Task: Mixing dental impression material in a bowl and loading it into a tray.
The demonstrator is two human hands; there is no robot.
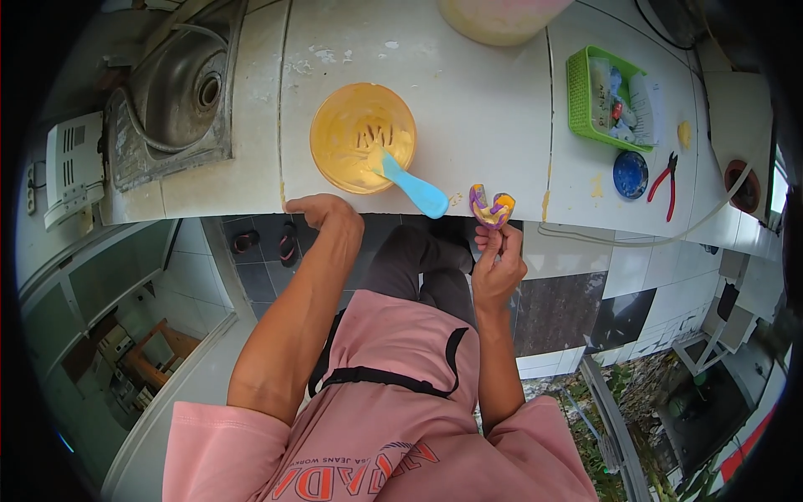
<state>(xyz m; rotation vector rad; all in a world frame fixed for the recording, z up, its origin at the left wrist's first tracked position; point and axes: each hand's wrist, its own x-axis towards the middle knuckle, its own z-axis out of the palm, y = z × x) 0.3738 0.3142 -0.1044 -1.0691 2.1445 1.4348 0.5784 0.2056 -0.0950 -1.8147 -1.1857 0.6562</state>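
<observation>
My right hand (499, 263) pinches a U-shaped dental impression (492, 207), purple with orange-yellow material in it, above the counter's front edge. My left hand (324, 210) leans on that edge with fingers stretched to the left and nothing visible in them; some fingers are hidden. Just beyond it stands an orange mixing bowl (326, 125), its inside smeared with pale yellow paste. A light-blue spatula (416, 186) rests in the bowl, its handle leaning over the rim toward my right hand.
Left on the white tiled counter (468, 109) is a steel sink (167, 92). To the right are a green basket (579, 96) of small items, a blue round dish (631, 174) and red-handled pliers (663, 186). A pale tub (502, 18) stands at the back. A hose (619, 243) crosses the front edge.
</observation>
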